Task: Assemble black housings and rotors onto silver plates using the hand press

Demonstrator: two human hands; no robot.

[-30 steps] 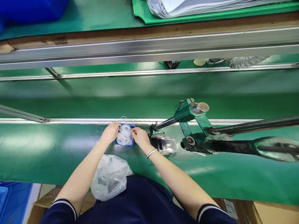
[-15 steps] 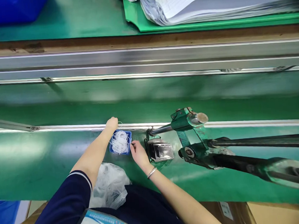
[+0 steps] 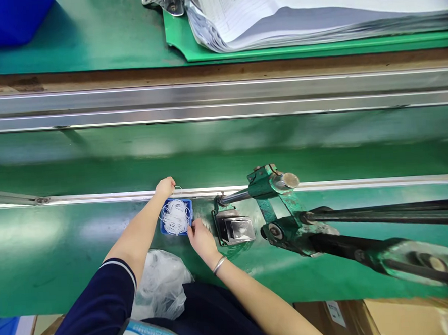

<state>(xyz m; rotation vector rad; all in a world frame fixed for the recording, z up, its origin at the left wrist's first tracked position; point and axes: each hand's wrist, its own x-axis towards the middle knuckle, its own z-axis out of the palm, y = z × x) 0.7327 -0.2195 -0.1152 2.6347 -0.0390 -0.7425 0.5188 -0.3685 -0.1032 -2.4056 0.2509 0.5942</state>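
Note:
A small blue tray [image 3: 190,210] on the green bench holds a tangled heap of thin white rings [image 3: 176,217]. Just beyond its far left corner, my left hand [image 3: 165,187] is closed in a pinch on a single thin white ring [image 3: 178,190], which hangs over the pale rail. My right hand [image 3: 204,242] sits at the tray's near right corner, fingers curled against its edge. To the right of that hand stands a green hand press [image 3: 274,205] with a shiny metal base block [image 3: 240,229].
A clear plastic bag [image 3: 161,285] lies at the bench's near edge, against my body. The press's long dark lever [image 3: 365,250] stretches to the right. Overhead, a shelf with a metal front rail [image 3: 219,94] carries a clipboard of papers [image 3: 294,21] and a blue bin [image 3: 10,19].
My left hand has left the tray and moved to its far side with one ring. My right hand has drawn back from the heap to the tray's near right corner.

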